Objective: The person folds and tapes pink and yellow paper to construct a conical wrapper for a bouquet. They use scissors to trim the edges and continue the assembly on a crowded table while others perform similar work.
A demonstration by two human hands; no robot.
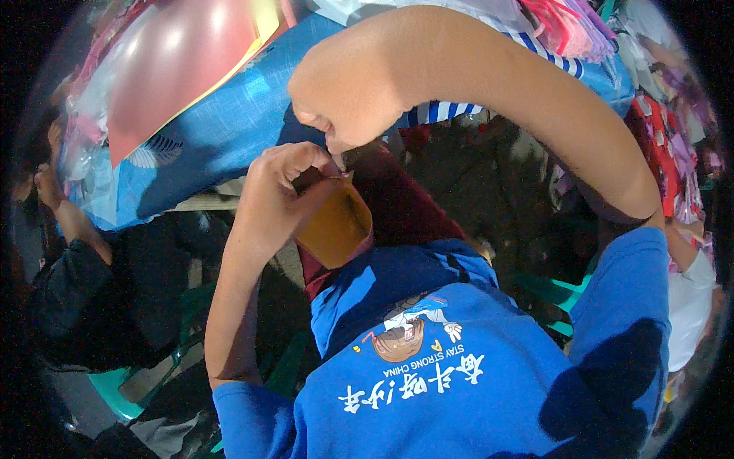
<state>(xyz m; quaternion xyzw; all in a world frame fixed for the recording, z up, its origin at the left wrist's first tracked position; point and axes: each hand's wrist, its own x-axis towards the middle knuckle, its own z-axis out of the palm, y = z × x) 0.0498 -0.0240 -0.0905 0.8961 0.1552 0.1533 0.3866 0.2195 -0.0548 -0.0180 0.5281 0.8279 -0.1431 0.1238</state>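
Above my lap, my left hand [275,191] is closed on the upper edge of a golden-yellow piece [340,218]. It looks like paper or thin sheet, curved into an open pouch or tube, its hollow side showing. My right hand [352,96] reaches over from the right, fingers curled and thumb and fingertips pinched together. Those fingertips meet the left ones at the piece's top edge. Anything small between them is too hidden to make out.
A table with a blue patterned cover [222,115] stands ahead. Glossy red and yellow sheets [183,69] lie on its left; pink and purple strips [569,27] lie at the far right. People sit on both sides, and green plastic chairs [115,390] are near.
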